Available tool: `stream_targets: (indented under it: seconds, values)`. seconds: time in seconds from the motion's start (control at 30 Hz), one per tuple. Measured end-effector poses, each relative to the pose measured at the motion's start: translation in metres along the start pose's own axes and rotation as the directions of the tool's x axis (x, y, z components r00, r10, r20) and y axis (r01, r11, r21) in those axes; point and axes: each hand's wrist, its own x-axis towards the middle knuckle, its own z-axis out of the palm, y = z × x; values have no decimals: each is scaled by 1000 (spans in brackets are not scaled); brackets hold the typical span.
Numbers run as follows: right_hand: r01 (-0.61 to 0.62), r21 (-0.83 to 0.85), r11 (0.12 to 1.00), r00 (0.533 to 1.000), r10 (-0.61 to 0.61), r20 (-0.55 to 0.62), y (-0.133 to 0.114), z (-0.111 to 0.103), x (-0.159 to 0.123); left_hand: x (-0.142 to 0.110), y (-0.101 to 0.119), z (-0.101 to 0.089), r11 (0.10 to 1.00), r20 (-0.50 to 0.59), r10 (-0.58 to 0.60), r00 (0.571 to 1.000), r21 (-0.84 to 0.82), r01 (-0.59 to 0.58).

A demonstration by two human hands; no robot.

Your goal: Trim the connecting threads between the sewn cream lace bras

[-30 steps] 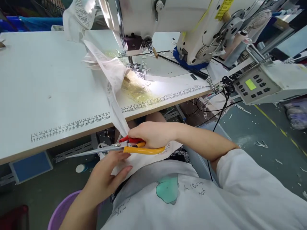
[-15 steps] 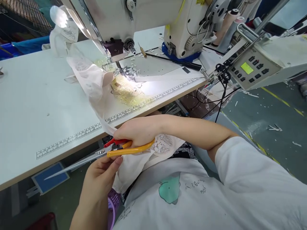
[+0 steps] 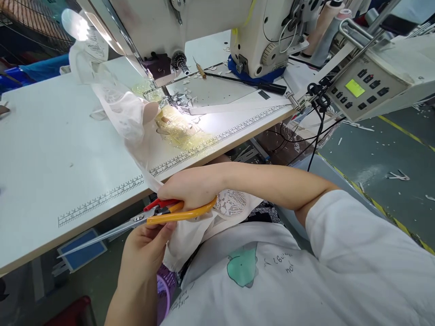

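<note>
Right hand (image 3: 195, 185) closed round scissors (image 3: 181, 216); left hand (image 3: 144, 249), thumb and fingers nearly shut, pinches white cloth (image 3: 188, 235).

From my feed, I see the sewing machine (image 3: 210, 20) on the table (image 3: 44, 149), the control panel (image 3: 367, 86) to its right, cloth (image 3: 124, 113) hanging over the front edge, and the basket (image 3: 167, 285) below, in front.

Scissors (image 3: 139, 219) with yellow-orange and red handles and long silver blades, just in front of the tabletop (image 3: 41, 149), tips pointing left and slightly down. White fabric (image 3: 120, 111), thin and crumpled on the tabletop, narrowing over its front edge; folds with patterned lace (image 3: 231, 202) below.
</note>
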Motion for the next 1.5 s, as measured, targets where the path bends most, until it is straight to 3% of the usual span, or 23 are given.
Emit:
stream_targets:
  seconds: [0.37, 0.47, 0.53, 0.6, 0.67, 0.73, 0.83, 1.5]
  values:
    - [-14, 33, 999, 1000, 15, -20, 3, 8, -1, -6, 1, 5, 999, 26, -39, 999, 33, 39]
    - [-36, 112, 993, 987, 53, -154, 3, 19, -9, -7, 4, 9, 999, 24, -52, 998, 10, 51]
    - [-37, 251, 967, 945, 116, -307, 2, 30, -20, -9, 6, 10, 999, 15, -37, 999, -22, 38]
    - [-70, 364, 929, 901, 216, -376, 2, 43, -35, -10, 6, 9, 998, -3, -18, 1000, -56, 17]
    - [-117, 377, 919, 928, 237, -289, 3, 57, -50, -12, 6, 7, 997, -21, -10, 1000, -81, 9]
    - [-220, 326, 919, 960, 263, -94, 7, 71, -62, -13, 5, 4, 995, -33, -10, 999, -98, 7]
    - [-351, 219, 911, 936, 341, 83, 10, 86, -69, -15, 4, 1, 994, -46, -10, 999, -108, 5]
    - [-452, 205, 868, 892, 442, 95, -7, 87, -42, -19, -2, 6, 998, -150, 23, 988, -56, -32]
